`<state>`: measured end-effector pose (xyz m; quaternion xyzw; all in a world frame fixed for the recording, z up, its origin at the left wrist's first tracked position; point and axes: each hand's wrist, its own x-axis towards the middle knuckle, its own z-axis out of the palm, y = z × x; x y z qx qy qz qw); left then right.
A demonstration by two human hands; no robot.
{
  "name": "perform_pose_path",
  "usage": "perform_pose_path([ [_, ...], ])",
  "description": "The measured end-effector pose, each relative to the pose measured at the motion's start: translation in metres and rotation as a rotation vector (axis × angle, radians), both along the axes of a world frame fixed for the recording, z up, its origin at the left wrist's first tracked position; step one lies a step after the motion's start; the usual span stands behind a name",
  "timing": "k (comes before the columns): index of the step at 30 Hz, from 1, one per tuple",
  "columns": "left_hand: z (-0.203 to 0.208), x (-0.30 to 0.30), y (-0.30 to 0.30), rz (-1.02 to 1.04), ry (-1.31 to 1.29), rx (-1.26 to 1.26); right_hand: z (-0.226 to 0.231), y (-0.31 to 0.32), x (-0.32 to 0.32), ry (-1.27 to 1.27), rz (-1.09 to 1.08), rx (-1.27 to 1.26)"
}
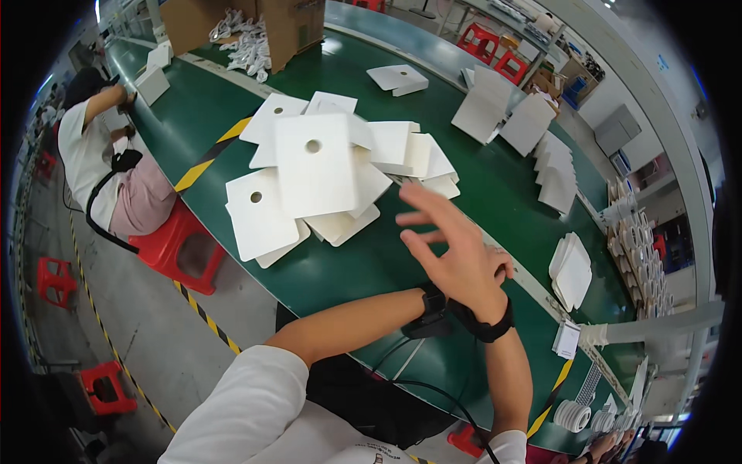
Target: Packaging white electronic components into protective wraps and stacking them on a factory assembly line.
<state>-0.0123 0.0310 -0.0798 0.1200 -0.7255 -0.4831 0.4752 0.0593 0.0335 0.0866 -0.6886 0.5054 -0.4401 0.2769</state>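
Head view: the right hand is spread with its back up, thumb and fingers well apart and nothing between them. Its fingertips point toward the right edge of a loose pile of white cartons; whether they touch it cannot be told. The left hand lies crossed beneath the right one, mostly hidden, with only some bent fingers showing, so how far they open or what they hold cannot be told. A black band circles the right wrist, and a dark strapped device sits on the left.

Up the table, a brown cardboard box stands open toward the viewer, holding a tangled heap of white pieces.

The cartons are flat, smooth and matt, with rounded corners, several pierced by a round hole; they overlap at odd angles on the glossy green surface. More white cartons lean in fanned rows farther right. Yellow-and-black striped tape crosses the table left of the pile.
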Motion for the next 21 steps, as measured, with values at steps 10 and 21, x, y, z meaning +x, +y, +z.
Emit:
perform_pose_path([
  [10, -0.006, 0.004, -0.003, -0.158, 0.055, 0.088, -0.022, -0.017, -0.047, 0.324, 0.045, 0.266],
  [21, 0.022, 0.030, 0.006, -0.001, -0.212, -0.191, -0.039, -0.275, -0.078, 0.530, 0.012, -0.183],
])
